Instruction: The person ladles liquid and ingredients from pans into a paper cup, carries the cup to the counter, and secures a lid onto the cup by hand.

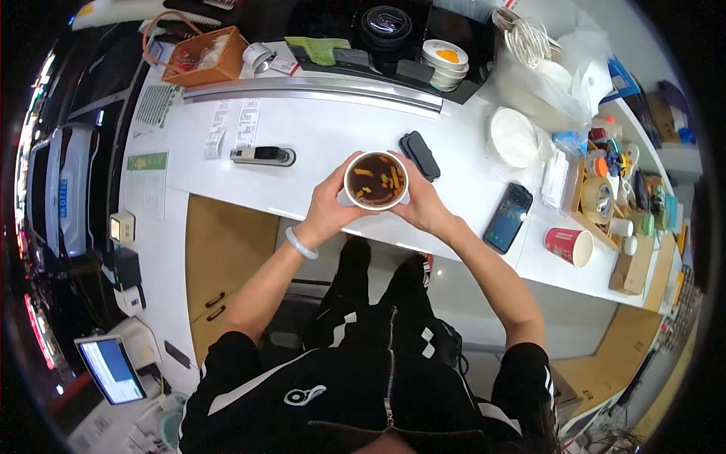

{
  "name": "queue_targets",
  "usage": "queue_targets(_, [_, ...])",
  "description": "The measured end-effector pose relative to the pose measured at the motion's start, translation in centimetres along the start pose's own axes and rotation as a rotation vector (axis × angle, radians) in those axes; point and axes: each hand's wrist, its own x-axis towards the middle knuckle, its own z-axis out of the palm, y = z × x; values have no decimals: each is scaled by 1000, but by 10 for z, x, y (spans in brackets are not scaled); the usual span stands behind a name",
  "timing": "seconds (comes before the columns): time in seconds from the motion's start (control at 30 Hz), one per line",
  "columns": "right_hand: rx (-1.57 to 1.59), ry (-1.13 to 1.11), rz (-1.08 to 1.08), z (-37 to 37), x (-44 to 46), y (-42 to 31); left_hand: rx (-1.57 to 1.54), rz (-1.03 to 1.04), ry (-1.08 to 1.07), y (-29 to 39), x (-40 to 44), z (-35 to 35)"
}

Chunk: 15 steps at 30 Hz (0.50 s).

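Between my two hands is a white-rimmed cup [376, 180] of dark brown tea with yellowish pieces floating in it. My left hand [333, 198] wraps round its left side, and a pale bangle [302, 244] sits on that wrist. On the cup's right side, my right hand [420, 198] is closed round it too. The cup is upright at the counter's front edge; whether its base touches the counter is hidden. Just behind my right hand lies a black oblong case [420, 156]. A stapler [263, 156] lies to the left, below two printed receipts [247, 123].
On the right are a smartphone [508, 218], a red paper cup [569, 247] on its side, and a wooden organizer [597, 219] with tape and bottles. Bagged white lids [513, 137] lie behind. A metal rail [314, 92] and a wicker basket [208, 57] stand at the back.
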Motion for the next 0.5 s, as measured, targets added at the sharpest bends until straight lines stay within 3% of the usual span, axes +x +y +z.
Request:
queue_targets(0.2, [-42, 42, 40, 9, 21, 9, -89, -59, -122, -20, 23, -17])
queue_targets(0.5, [-69, 59, 41, 7, 30, 11, -53, -2, -89, -31, 37, -22])
